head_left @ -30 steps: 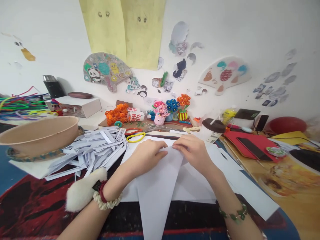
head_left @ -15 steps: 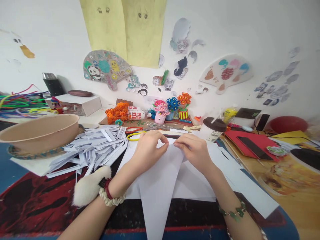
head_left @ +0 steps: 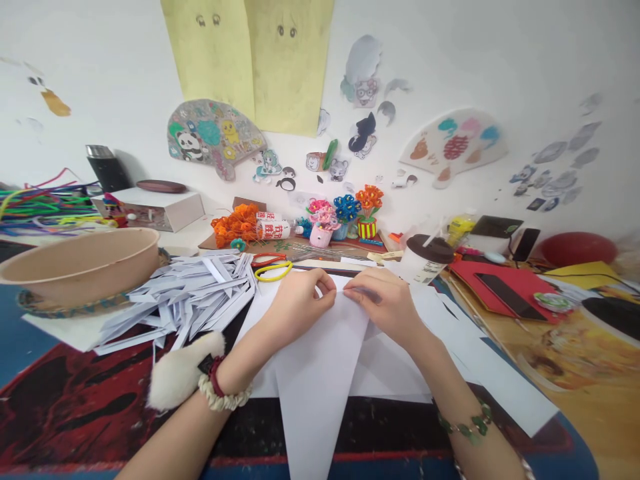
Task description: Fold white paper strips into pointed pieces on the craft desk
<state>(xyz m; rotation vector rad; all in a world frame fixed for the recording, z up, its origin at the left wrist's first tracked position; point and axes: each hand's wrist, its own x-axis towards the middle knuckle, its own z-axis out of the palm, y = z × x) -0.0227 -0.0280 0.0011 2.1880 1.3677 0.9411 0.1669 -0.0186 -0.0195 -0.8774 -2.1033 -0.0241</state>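
A sheet of white paper (head_left: pixel 320 373), folded to a long point toward me, hangs between my hands above the desk mat. My left hand (head_left: pixel 303 300) pinches its far edge between thumb and fingers. Close beside it, my right hand (head_left: pixel 383 300) pinches the same edge a little to the right. Beneath lie more flat white paper sheets (head_left: pixel 390 377). To the left is a heap of folded paper strips (head_left: pixel 195 300), with a fluffy white pad (head_left: pixel 183 373) near my left wrist.
A beige basin (head_left: pixel 85 267) stands at the left. Yellow-handled scissors (head_left: pixel 273 270) lie beyond my left hand. A lidded drink cup (head_left: pixel 425 257) is behind my right hand. Red folders with a phone (head_left: pixel 510 297) lie to the right. Flower pots (head_left: pixel 320 233) line the wall.
My hands have shifted slightly along the far edge of the paper, the right one a little leftward. The folded sheet has swung slightly. Both hands still pinch it.
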